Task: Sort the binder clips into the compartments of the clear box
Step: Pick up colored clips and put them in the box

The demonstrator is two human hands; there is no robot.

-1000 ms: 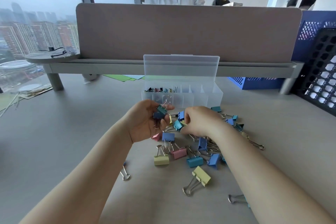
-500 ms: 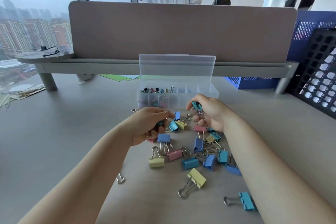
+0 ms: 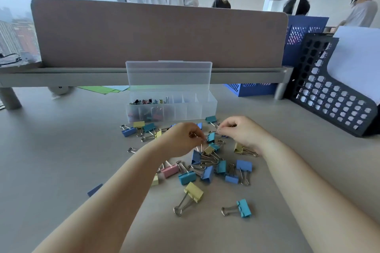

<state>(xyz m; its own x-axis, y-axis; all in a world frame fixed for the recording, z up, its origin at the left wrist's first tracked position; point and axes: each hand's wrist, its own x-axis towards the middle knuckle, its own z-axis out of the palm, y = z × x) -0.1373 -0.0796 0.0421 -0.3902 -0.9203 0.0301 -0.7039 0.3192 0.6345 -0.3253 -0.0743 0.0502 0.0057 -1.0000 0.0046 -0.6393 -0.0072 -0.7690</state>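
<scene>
Your clear plastic compartment box [image 3: 207, 107] lies lengthwise along the grey desk's [image 3: 61, 150] far edge, lid upright. Pastel metal binder clips [image 3: 193, 191] lie scattered in front. Your left hand [image 3: 181, 139] and right hand [image 3: 242, 131], fingers curled, pinch the wire handles of a small teal binder clip [image 3: 211, 137].

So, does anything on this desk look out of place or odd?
Nothing looks spilled or broken. One oddity: a bare wire handle lies beside the left forearm with no coloured body showing. A dark blue clip also sits apart from the pile.
</scene>
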